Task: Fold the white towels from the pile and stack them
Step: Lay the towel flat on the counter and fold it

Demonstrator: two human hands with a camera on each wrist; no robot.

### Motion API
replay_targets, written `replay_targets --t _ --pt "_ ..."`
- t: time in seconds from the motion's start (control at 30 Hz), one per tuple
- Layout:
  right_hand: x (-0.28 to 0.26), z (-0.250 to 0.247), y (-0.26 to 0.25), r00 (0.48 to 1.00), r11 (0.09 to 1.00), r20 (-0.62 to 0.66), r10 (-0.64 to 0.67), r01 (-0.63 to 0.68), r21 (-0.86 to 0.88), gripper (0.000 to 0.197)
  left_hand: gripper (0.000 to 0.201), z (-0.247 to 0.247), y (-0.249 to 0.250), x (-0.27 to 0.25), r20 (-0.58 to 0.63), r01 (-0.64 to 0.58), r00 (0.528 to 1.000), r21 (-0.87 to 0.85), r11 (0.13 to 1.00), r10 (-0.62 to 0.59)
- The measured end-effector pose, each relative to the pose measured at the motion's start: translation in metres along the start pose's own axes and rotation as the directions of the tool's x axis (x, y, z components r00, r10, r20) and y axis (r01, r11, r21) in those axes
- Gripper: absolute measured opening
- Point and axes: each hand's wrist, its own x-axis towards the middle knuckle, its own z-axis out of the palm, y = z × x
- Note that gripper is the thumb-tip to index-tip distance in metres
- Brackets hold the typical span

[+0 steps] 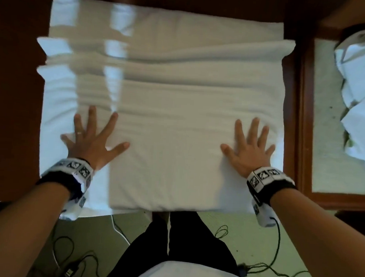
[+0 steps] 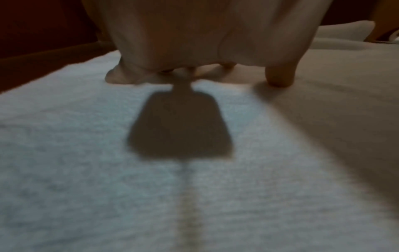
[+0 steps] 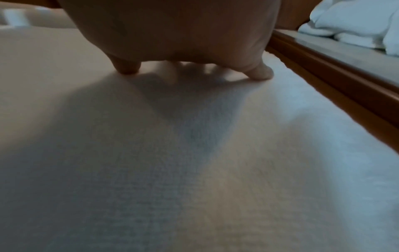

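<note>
A large white towel lies spread over a dark wooden table, folded into layers with ridges across its far half. My left hand lies flat on its near left part, fingers spread and straight. My right hand lies flat on the near right part, fingers spread likewise. In the left wrist view the left hand presses its fingertips into the towel. In the right wrist view the right hand does the same on the towel. A pile of crumpled white towels sits at the right.
The pile rests on a second surface with a wooden rim, also seen as the rim beside the pile. Black and white cables trail over the floor below the table's near edge, beside my legs.
</note>
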Motion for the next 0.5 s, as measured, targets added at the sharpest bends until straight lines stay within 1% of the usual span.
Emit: replay_targets --t 0.13,0.23,0.3,0.37,0.43,0.5 --pt "0.047 -0.032 -0.013 0.998 1.000 -0.056 -0.006 0.006 0.000 0.081 0.096 -0.037 0.011 0.047 -0.034 -0.027 0.999 0.017 0.999 0.028" --pt "0.057 -0.047 -0.019 0.998 0.999 -0.055 -0.003 0.004 0.036 0.081 0.096 -0.049 0.015 0.054 -0.074 -0.060 0.996 -0.034 0.998 0.057" --pt "0.040 -0.039 -0.015 0.998 0.999 -0.065 0.000 0.003 0.034 0.080 0.095 -0.038 0.012 0.037 -0.112 -0.079 0.991 -0.056 0.995 0.072" --pt "0.006 -0.013 -0.005 0.997 1.000 -0.075 0.004 -0.003 0.015 0.079 0.092 -0.010 0.003 0.005 -0.127 -0.090 0.988 -0.035 0.995 0.085" --pt "-0.035 0.020 0.007 0.999 1.000 -0.042 0.011 -0.010 0.015 0.079 0.090 0.024 -0.009 -0.029 -0.075 -0.074 0.995 -0.020 0.997 0.073" --pt "-0.059 0.045 0.017 1.000 1.000 -0.017 0.011 -0.011 0.009 0.080 0.089 0.046 -0.018 -0.046 -0.028 -0.036 0.999 0.022 0.999 0.037"
